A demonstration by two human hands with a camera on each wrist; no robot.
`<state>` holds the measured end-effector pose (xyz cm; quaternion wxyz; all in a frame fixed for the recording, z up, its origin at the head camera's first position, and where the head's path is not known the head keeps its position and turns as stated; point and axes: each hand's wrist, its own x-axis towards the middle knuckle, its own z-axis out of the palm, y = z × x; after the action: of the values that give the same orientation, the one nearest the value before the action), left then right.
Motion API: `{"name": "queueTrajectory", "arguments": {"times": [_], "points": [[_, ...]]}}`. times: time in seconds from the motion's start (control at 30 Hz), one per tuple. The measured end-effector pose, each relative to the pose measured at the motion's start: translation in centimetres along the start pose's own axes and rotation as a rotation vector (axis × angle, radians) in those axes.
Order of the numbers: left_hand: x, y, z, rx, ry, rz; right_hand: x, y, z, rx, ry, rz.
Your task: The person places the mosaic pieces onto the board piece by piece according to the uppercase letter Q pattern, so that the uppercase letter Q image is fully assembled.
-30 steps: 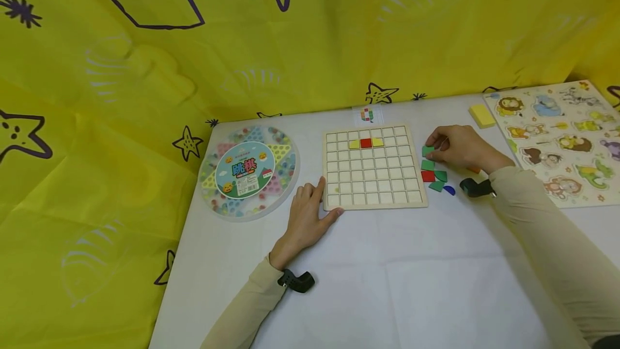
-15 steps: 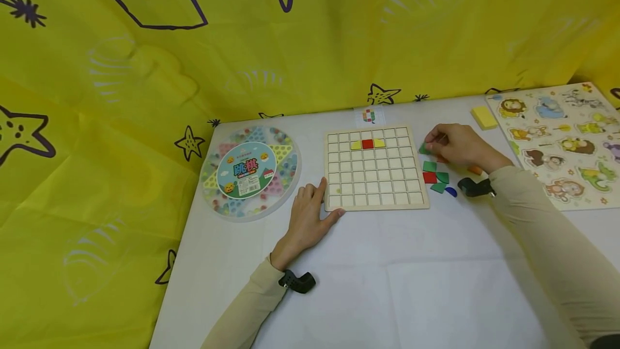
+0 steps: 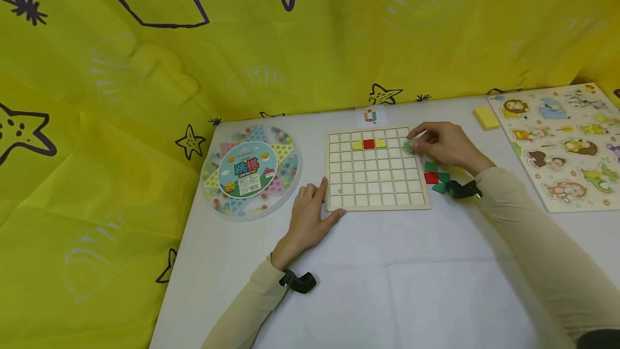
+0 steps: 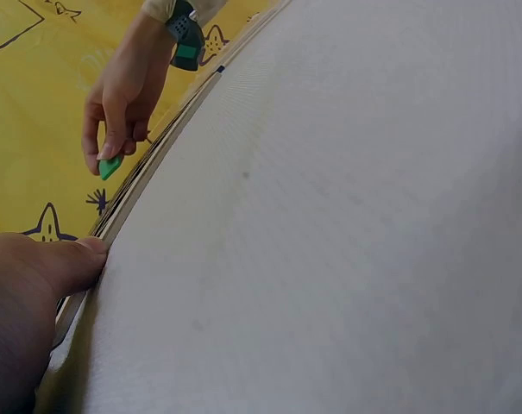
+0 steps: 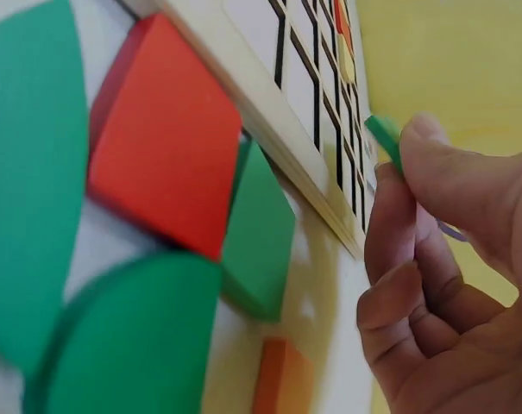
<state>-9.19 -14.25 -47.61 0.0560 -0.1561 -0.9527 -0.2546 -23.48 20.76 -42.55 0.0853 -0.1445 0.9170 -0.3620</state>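
A wooden grid board (image 3: 375, 202) lies on the table with a red square (image 3: 369, 144) between two yellow pieces (image 3: 357, 145) in its second row. My left hand (image 3: 308, 214) rests at the board's lower left corner; the thumb (image 4: 75, 261) touches the front edge, the index finger the left edge. Over the board's upper right part, my right hand (image 3: 443, 144) pinches a green tile (image 5: 383, 138) between thumb and index finger. Beside the board's right edge lie a green square (image 3: 430, 167), a red square (image 3: 430, 178) and curved green pieces (image 3: 439, 188), partly behind the wrist camera.
A small pattern card (image 3: 372, 117) lies behind the board. At left is a round Chinese checkers box (image 3: 249, 206); at right an animal puzzle board (image 3: 557, 147) and a yellow block (image 3: 486, 118). An orange piece (image 5: 282, 379) shows below the right hand. A yellow curtain (image 3: 300, 69) hangs behind.
My right hand has lifted the green tile from the loose pieces and carried it left over the board's right edge. The left hand stays at the corner.
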Motion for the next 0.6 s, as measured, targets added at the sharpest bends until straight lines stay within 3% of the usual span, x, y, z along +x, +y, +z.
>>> {"name": "queueTrajectory", "arguments": {"times": [0.13,0.3,0.6], "points": [[0.0,-0.1,0.0,0.002,-0.010,-0.005,0.3,-0.3,0.6,0.042,0.024,-0.015],[0.0,-0.1,0.0,0.001,-0.016,-0.010,0.8,-1.0,1.3,0.086,-0.001,-0.016],[0.0,-0.1,0.0,-0.007,-0.012,-0.007,1.9,-1.9,2.7,0.081,-0.025,-0.069]]}}
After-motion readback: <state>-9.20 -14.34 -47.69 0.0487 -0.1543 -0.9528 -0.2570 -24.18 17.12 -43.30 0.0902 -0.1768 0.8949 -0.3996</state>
